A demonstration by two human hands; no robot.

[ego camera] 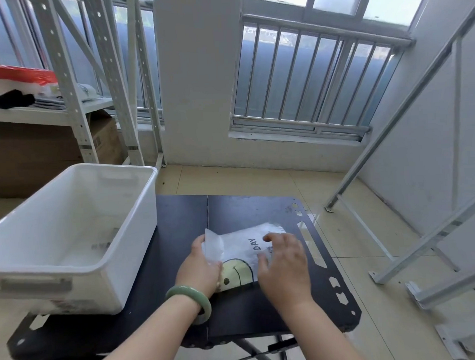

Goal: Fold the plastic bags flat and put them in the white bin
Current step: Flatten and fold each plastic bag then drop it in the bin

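My left hand [200, 267] is pinching the lifted left edge of the plastic bag [243, 246]; my right hand [285, 269], fingers spread, is resting on its right side.

Daylight only, entering through the barred window [302, 76] at the back. Upper panes blown out to near white. Room moderately bright, light soft and even. Shadows weak and soft-edged, hard to read on the dark counter [178, 231]. Pale sheen along the counter's far edge and on the floor [339, 224] tiles just right of it. Plastic bag [244, 244] washed out, lifted flap glowing pale. Right hand [285, 265] smeared by motion, fingertips worst. Fine detail soft throughout. Wide-angle bowing: shelf [67, 78] uprights lean and curve toward the frame edges.
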